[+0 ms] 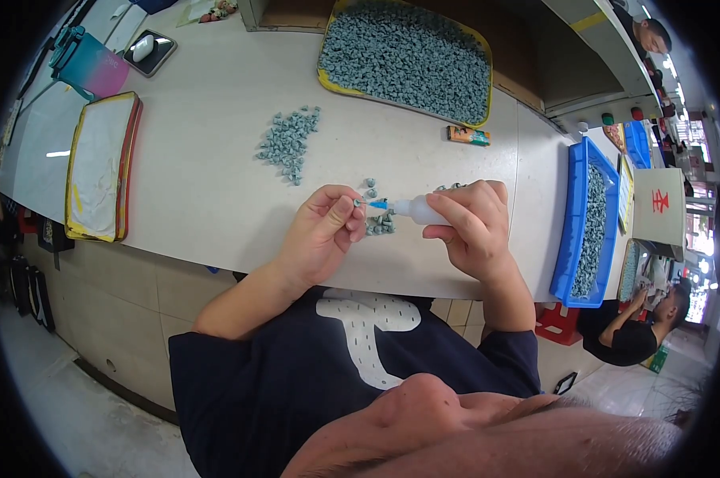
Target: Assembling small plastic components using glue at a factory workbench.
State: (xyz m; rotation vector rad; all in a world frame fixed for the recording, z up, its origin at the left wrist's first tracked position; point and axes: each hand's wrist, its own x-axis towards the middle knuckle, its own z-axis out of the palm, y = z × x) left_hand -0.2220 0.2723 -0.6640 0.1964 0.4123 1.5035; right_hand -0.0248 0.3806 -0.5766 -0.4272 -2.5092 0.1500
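My left hand (320,227) pinches a small grey-green part (358,204) between thumb and fingertips, most of it hidden. In my right hand (478,227) is a white squeeze bottle (425,211), lying sideways with its blue needle tip (378,204) pointing left. The thin needle reaches to the pinched part; whether it touches cannot be made out. Just beyond and under the hands lie loose grey-green parts (382,225), a few of them in a short row. Farther off to the left, a larger heap of the same parts (284,147) is spread on the white table (209,143).
A yellow-rimmed tray (322,78) full of parts stands at the back, with a small orange-green box (467,135) beside it. To the right is a blue bin (573,231) of parts. Stacked trays (101,167) and a teal-pink bottle (89,64) stand left. A co-worker (635,331) sits far right.
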